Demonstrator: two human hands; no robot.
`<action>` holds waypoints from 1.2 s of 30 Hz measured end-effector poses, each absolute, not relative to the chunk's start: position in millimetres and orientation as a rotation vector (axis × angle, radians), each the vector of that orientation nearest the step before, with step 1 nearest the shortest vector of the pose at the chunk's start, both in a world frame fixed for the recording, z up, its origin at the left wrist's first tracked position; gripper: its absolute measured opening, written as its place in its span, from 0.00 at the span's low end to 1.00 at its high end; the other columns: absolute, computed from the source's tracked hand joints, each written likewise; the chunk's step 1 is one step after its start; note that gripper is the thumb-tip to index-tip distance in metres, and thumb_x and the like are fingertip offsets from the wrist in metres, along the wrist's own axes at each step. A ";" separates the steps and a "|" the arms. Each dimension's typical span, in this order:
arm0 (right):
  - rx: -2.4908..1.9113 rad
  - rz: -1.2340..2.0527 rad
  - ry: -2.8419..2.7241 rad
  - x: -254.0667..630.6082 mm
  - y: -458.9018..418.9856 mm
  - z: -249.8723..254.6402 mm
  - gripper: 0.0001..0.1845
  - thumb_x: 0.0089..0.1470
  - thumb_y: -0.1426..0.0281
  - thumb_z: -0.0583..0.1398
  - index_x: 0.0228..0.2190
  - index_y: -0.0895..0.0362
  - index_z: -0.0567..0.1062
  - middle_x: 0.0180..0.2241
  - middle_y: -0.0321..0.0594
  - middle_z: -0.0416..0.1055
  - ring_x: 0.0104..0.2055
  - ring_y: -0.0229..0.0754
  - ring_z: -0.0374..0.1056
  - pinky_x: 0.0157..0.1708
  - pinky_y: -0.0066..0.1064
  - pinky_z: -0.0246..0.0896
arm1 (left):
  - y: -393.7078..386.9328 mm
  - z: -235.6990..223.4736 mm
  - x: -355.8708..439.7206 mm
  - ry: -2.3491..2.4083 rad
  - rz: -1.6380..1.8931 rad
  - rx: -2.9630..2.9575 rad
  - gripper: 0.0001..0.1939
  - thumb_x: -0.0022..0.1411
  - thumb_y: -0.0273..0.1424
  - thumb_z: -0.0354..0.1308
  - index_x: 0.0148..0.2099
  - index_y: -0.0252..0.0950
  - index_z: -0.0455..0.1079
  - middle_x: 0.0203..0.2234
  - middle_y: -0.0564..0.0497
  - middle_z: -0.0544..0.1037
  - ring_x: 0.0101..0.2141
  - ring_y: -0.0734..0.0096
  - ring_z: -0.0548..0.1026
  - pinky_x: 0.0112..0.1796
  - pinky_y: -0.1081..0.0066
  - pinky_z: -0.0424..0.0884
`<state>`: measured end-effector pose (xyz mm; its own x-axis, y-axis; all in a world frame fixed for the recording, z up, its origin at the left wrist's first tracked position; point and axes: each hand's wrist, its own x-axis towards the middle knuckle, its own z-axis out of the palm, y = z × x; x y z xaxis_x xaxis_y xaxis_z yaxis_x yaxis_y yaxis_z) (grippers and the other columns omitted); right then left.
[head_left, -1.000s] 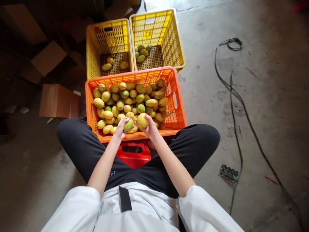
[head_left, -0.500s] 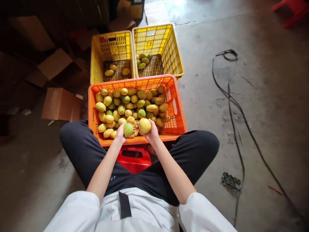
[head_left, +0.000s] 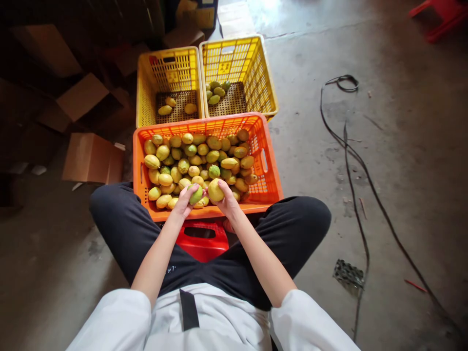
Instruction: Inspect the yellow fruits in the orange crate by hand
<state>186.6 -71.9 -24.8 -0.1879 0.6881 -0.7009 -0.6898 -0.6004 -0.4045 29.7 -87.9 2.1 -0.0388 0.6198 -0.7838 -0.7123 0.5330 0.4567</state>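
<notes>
1. The left hand (head_left: 184, 204) is gripping a green fruit (head_left: 196, 195), with the thumb pressing on its upper side; the other fingers are mostly hiding from the view.
2. The right hand (head_left: 229, 201) is gripping a yellow fruit (head_left: 215, 190), also with the thumb lying on it.
3. Both hands are holding these two fruits close to each other, above the near side of the orange crate (head_left: 140, 185).
4. In this crate many fruits (head_left: 229, 163) are lying in a pile, most of them showing yellow and some showing green.
5. Behind it, two yellow crates are standing side by side: the left yellow crate (head_left: 144, 83) is containing three yellowish fruits (head_left: 165, 110), and the right yellow crate (head_left: 261, 78) is containing a small group of greener fruits (head_left: 214, 99).
6. Dark trousers (head_left: 300, 224) are covering the person's spread legs, and between them a red plastic piece (head_left: 201, 251) is showing.
7. A cardboard box (head_left: 86, 158) is standing on the left, and a black cable (head_left: 345, 139) is lying on the floor (head_left: 300, 146) on the right.
</notes>
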 end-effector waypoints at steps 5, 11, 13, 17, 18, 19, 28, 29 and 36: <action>-1.173 1.891 0.014 186.4 -70.0 -23.3 0.12 0.57 0.61 0.71 0.36 0.51 0.75 0.31 0.33 0.83 0.36 0.45 0.83 0.38 0.34 0.82 | -83.4 -2.9 30.7 1.276 1.084 -0.178 0.12 0.69 0.39 0.66 0.45 0.34 0.76 0.36 0.41 0.86 0.45 0.52 0.88 0.47 0.57 0.87; -1.271 1.918 0.060 186.0 -64.9 -25.7 0.14 0.67 0.60 0.60 0.34 0.54 0.79 0.28 0.41 0.84 0.33 0.46 0.82 0.32 0.31 0.79 | -79.3 8.0 31.7 1.284 0.979 -0.173 0.21 0.81 0.39 0.47 0.54 0.33 0.78 0.38 0.39 0.87 0.43 0.54 0.87 0.43 0.60 0.87; -1.264 1.943 0.076 186.6 -63.8 -27.6 0.15 0.67 0.58 0.59 0.35 0.54 0.79 0.27 0.41 0.82 0.30 0.47 0.82 0.29 0.32 0.79 | -79.0 11.6 32.3 1.271 0.951 -0.168 0.23 0.82 0.39 0.45 0.56 0.33 0.78 0.38 0.39 0.87 0.44 0.53 0.87 0.44 0.58 0.86; -1.253 1.953 0.106 186.7 -62.9 -28.6 0.15 0.68 0.59 0.58 0.37 0.54 0.80 0.27 0.40 0.82 0.26 0.46 0.80 0.26 0.33 0.77 | -79.5 11.2 32.8 1.258 0.954 -0.157 0.22 0.83 0.36 0.44 0.57 0.34 0.79 0.40 0.39 0.87 0.44 0.51 0.87 0.46 0.54 0.85; -1.258 1.955 0.111 186.4 -62.9 -28.4 0.16 0.69 0.59 0.56 0.37 0.54 0.80 0.27 0.41 0.83 0.25 0.46 0.79 0.25 0.33 0.76 | -79.5 10.0 32.7 1.257 0.959 -0.153 0.22 0.83 0.35 0.44 0.58 0.34 0.79 0.41 0.39 0.87 0.43 0.51 0.87 0.45 0.55 0.85; -1.261 1.960 0.113 186.2 -63.0 -28.1 0.17 0.71 0.59 0.55 0.38 0.55 0.80 0.27 0.41 0.83 0.25 0.46 0.79 0.25 0.33 0.76 | -79.6 8.9 32.4 1.255 0.965 -0.150 0.22 0.83 0.35 0.44 0.58 0.33 0.78 0.42 0.38 0.87 0.42 0.52 0.88 0.45 0.55 0.86; -1.205 1.974 0.081 186.7 -62.6 -31.2 0.22 0.74 0.53 0.56 0.37 0.54 0.80 0.27 0.41 0.83 0.25 0.46 0.80 0.27 0.34 0.78 | -81.6 9.8 29.6 1.211 0.946 -0.171 0.20 0.84 0.39 0.47 0.55 0.32 0.76 0.40 0.39 0.86 0.43 0.54 0.88 0.44 0.60 0.87; -1.233 1.962 0.092 186.2 -62.2 -30.8 0.23 0.74 0.53 0.55 0.37 0.55 0.80 0.27 0.41 0.82 0.26 0.46 0.80 0.28 0.34 0.78 | -82.6 9.4 29.6 1.202 0.946 -0.164 0.18 0.83 0.39 0.50 0.54 0.33 0.76 0.39 0.40 0.86 0.44 0.54 0.88 0.45 0.60 0.87; -1.223 1.924 -0.013 184.7 -67.4 -30.7 0.17 0.59 0.54 0.72 0.40 0.51 0.78 0.32 0.37 0.84 0.36 0.49 0.85 0.36 0.38 0.85 | -88.3 3.7 31.5 1.226 0.995 -0.007 0.12 0.61 0.22 0.74 0.42 0.35 0.74 0.37 0.46 0.85 0.41 0.60 0.87 0.49 0.59 0.86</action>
